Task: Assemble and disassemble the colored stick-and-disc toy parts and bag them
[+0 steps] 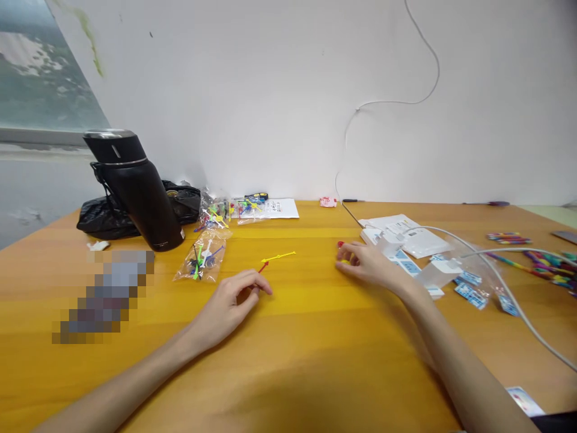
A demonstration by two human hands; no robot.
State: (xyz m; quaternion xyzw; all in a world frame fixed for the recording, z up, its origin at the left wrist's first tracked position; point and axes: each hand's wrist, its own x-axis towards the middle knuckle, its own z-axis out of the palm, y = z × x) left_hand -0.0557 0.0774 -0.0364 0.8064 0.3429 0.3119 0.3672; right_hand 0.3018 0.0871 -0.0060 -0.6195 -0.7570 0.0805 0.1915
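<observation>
My left hand (pixel 241 294) rests on the wooden table with its fingers loosely curved. A gap shows between thumb and index finger, and I see nothing held there. Just beyond its fingertips lie a red arrow-shaped piece (pixel 264 266) and a thin yellow arrow-shaped stick (pixel 279 257), close together. Farther right, my right hand (pixel 363 261) reaches down to the table, thumb and fingers closed around a small yellow piece (pixel 345 261), partly hidden by them. A small round red piece (pixel 341 245) sits right by its fingertips.
A black bottle (pixel 139 192) stands at the left before a black bag (pixel 108 216). Clear bags of coloured plastic parts (pixel 205 255) lie nearby. At right are white boxes (pixel 437 273), a white cable (pixel 500 282), small blue-white packets (pixel 471 294) and colourful sticks (pixel 550 264).
</observation>
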